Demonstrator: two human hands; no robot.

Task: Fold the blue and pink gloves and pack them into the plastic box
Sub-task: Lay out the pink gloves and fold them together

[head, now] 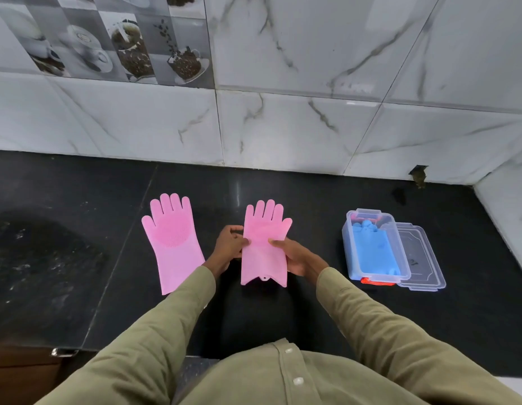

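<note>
between both hands [230,244] [297,255], one pink glove [264,244] held

Materials and surface finish

Pink gloves [172,244] [264,247]: matt rubbery silicone, palms covered in fine bristles. Plastic box [376,247] and lid [423,258]: clear glossy plastic; blue gloves [370,247] inside, matt. Countertop [283,194]: polished black stone. Wall tiles [283,83]: glossy marble-look. Sleeves [166,317]: olive woven cloth.

One pink glove [173,244] flat on counter — other pink glove [264,244] lifted; blue gloves [372,248] inside plastic box [348,247].
</note>
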